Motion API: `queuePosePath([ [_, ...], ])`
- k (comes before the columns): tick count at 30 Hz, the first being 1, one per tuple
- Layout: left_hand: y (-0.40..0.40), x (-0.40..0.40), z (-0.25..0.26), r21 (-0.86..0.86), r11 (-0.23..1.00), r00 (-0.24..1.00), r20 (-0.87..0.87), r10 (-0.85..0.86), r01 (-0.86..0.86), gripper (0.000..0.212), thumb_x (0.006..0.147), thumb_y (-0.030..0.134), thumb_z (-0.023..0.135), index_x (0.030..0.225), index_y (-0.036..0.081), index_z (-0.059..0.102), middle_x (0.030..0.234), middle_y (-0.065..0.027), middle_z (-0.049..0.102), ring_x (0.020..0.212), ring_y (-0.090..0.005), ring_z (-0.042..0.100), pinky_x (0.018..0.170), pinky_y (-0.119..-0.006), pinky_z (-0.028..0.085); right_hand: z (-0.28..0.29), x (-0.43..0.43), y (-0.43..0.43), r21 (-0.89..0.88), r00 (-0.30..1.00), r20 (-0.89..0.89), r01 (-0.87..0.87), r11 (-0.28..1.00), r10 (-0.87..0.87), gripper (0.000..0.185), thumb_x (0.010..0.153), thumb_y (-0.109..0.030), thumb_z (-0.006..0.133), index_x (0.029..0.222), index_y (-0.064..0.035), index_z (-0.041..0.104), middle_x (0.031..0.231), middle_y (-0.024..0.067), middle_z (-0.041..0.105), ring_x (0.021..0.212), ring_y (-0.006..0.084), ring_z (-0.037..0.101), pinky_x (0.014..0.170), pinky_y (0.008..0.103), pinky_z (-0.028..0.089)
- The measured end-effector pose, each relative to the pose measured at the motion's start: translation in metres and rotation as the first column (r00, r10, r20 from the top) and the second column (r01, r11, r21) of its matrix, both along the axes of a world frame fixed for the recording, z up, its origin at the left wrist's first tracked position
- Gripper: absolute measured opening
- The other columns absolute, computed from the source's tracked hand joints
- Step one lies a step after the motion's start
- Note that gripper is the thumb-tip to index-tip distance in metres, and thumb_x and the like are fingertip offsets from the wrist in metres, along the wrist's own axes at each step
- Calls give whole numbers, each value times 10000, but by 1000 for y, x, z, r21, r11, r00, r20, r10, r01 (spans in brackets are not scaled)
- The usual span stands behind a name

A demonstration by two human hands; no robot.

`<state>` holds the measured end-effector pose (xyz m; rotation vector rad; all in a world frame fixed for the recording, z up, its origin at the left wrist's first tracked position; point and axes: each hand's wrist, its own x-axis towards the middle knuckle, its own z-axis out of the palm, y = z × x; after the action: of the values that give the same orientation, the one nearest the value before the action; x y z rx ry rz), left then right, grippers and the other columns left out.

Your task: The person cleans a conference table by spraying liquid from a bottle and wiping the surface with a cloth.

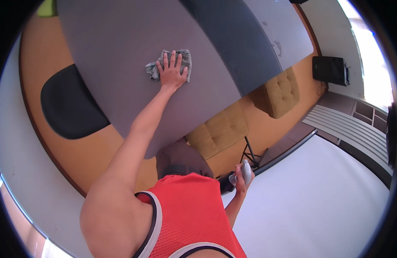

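My left hand (173,72) lies palm down with spread fingers on a crumpled grey patterned cloth (185,58), pressing it against the grey tabletop (127,42). The cloth sticks out past the fingertips and on both sides of the hand. Lower right, beside my red jersey and off the table, my right hand (242,180) is closed around a spray bottle with a pale grey trigger head (246,171). The fingers hide part of the bottle, and its lower part is hard to make out.
A black chair (71,103) stands at the table's left edge. Tufted tan stools (217,132) are along the right edge, with a black loudspeaker (329,70) beyond. A dark band (237,42) crosses the table. Close on my right are a white projection screen (308,193) and a black tripod stand (249,150).
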<state>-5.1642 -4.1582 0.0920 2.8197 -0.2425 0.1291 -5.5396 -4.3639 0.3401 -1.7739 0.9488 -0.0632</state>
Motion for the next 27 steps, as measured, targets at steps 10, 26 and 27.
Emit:
queuePosePath([
  [10,-107,89,-5,72,944,947,-12,-321,321,608,946,485,390,1493,223,347,1587,-25,231,1470,-302,151,1153,-616,77,-1,-13,8,-11,979,-53,198,980,-198,255,831,-224,730,864,9,633,747,49,615,626,104,558,578,245,438],
  [26,-70,-119,0,-204,509,523,18,-852,836,640,884,474,502,1464,222,401,1566,-53,281,1463,-293,202,1168,-590,92,-11,-8,-11,35,995,-36,96,995,-94,213,843,-179,710,888,13,628,770,59,624,611,107,562,570,252,445],
  [27,-62,-108,2,-193,573,585,9,-811,796,638,885,477,503,1464,230,399,1567,-48,281,1463,-291,202,1167,-589,101,-13,-10,-12,29,995,-56,88,996,-86,214,841,-168,702,909,22,631,777,66,629,605,115,574,565,257,452],
])
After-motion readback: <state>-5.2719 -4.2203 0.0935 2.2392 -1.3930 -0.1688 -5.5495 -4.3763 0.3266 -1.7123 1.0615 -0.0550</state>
